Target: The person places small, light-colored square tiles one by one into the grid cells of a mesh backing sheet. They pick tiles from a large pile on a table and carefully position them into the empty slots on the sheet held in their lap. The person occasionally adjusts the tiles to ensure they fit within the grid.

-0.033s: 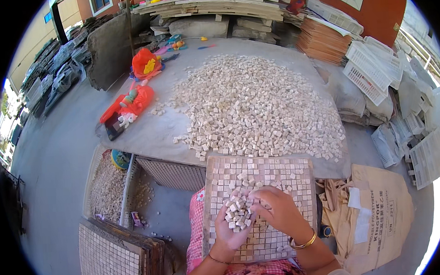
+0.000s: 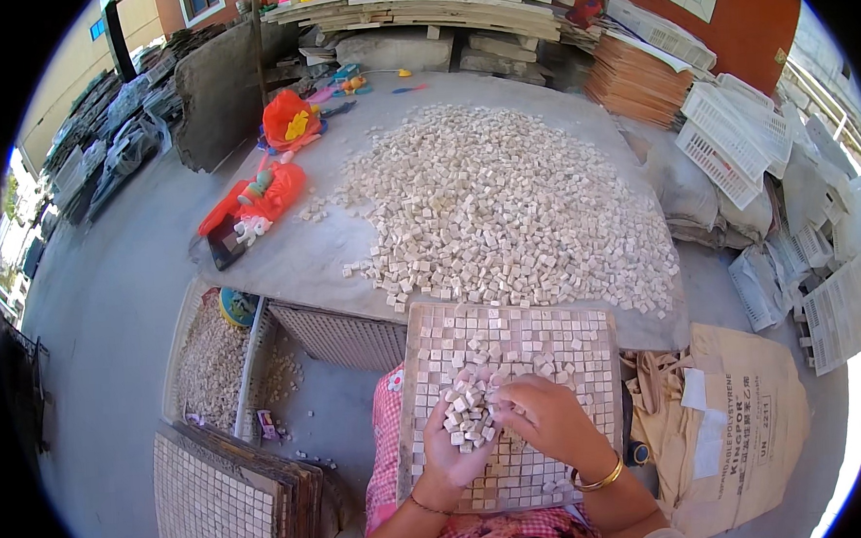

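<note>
My left hand [image 2: 448,458] is cupped palm up around a heap of small pale stone cubes [image 2: 469,418]. At the right side of that heap, my right hand [image 2: 550,419] has its thumb and fingertips drawn together; whatever lies between them is hidden. Both hands are over a square grid tray [image 2: 577,456] resting on my lap. Many of its cells hold cubes, while others along the upper part show bare. Some loose cubes lie on top of the grid beyond my fingers.
A wide pile of stone cubes [image 2: 505,207] covers the table [image 2: 283,247] ahead. Red plastic bags [image 2: 275,189] lie at its left. Filled grids [image 2: 214,504] are stacked lower left, near a bin of chips [image 2: 212,368]. A tan sack [image 2: 750,428] and white crates [image 2: 731,141] are on the right.
The view has shifted very slightly. My right hand has turned a little at the heap, its fingers curling in closer. My left hand still cups the cubes.
</note>
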Motion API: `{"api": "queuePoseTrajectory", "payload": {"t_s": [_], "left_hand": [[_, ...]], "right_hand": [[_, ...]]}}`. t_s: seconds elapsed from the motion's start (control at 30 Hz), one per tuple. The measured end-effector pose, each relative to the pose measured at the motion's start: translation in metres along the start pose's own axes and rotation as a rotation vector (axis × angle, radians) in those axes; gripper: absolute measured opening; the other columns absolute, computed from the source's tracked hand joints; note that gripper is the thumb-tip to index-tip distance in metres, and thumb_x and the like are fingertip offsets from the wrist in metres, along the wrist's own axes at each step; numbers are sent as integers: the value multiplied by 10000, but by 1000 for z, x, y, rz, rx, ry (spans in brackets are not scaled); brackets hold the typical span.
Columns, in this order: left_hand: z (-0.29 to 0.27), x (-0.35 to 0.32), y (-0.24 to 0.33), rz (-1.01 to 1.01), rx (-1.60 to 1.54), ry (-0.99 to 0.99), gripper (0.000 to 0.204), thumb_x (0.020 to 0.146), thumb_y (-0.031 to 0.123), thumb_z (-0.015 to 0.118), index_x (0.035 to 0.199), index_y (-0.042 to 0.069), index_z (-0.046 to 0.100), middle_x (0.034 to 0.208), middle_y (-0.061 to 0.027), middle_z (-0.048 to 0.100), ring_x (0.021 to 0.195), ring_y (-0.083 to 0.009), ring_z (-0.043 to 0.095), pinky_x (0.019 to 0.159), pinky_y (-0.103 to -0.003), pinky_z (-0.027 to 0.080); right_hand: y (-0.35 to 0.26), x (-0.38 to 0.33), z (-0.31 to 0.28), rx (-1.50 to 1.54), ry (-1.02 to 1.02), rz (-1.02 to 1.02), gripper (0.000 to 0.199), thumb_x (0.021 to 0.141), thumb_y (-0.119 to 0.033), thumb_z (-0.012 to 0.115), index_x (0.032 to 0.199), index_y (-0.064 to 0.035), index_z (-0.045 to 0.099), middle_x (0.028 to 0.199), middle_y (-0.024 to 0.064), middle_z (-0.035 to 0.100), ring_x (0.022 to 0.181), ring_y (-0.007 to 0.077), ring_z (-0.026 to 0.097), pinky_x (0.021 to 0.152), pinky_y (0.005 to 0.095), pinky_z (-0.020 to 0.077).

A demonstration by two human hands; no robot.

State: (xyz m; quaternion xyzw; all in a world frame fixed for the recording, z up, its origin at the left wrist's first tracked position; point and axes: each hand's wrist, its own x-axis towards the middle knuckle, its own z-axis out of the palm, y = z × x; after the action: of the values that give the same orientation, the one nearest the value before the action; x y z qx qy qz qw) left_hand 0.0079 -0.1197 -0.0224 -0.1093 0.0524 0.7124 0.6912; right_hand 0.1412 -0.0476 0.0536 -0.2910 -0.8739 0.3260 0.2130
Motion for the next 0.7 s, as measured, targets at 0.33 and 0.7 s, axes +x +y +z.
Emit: {"api": "queuePoseTrajectory", "payload": {"t_s": [0.33,0.7], "left_hand": [[-3,1,-5,-8,24,26,354,953,276,374,1264,147,483,1312,-89,501,1228,-290,436,1029,-468,355],[-1,-1,-7,-44,-48,39,357,927,296,417,1255,182,501,1298,-82,507,1239,-293,430,1049,-502,331]], "right_hand": [[-5,-28,18,239,-40,163,258,768,-34,664,1016,-40,594,998,103,583,871,213,612,756,297,501],[20,-50,20,1105,45,412,225,820,18,612,1040,16,565,1039,82,571,946,178,605,814,299,517]]}}
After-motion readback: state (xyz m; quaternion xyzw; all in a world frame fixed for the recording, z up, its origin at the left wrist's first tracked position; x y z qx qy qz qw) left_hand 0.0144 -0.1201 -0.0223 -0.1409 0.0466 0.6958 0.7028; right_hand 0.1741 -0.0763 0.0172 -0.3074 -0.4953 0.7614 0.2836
